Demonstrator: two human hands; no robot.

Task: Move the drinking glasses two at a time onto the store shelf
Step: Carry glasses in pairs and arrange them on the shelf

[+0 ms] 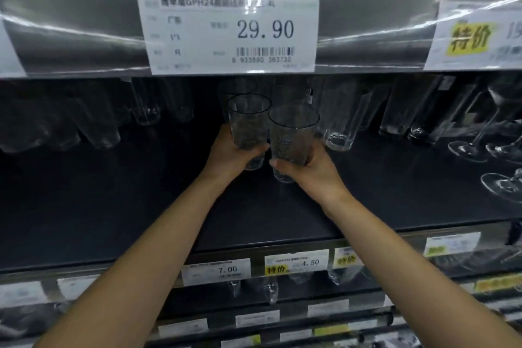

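- the left hand (231, 150) reaches in over the dark shelf (113, 206) and its fingers (258, 148) are wrapped round the lower part of the left glass (248, 121), a clear tumbler held upright with its mouth up.
- the right hand (308, 169) grips the right glass (292, 133) the same way, fingers (278, 164) curled round its lower half, the tumbler upright and leaning slightly.
- the two tumblers sit just beside each other, the right one nearer the camera and a little lower; their sides look to be touching or nearly so.
- both are over the middle of the shelf, in front of the back row; i cannot tell whether their bases rest on it.
- behind them stands a row of clear glasses (341, 121) along the back of the shelf.
- stemmed wine glasses (480, 133) stand at the far right of the same shelf.
- on the rail above hangs a white price tag (234, 34) reading 29.90, with a yellow-marked tag (474, 37) to its right.
- the shelf's front edge carries a 7.00 label (216, 270) and a 4.50 label (296, 263).
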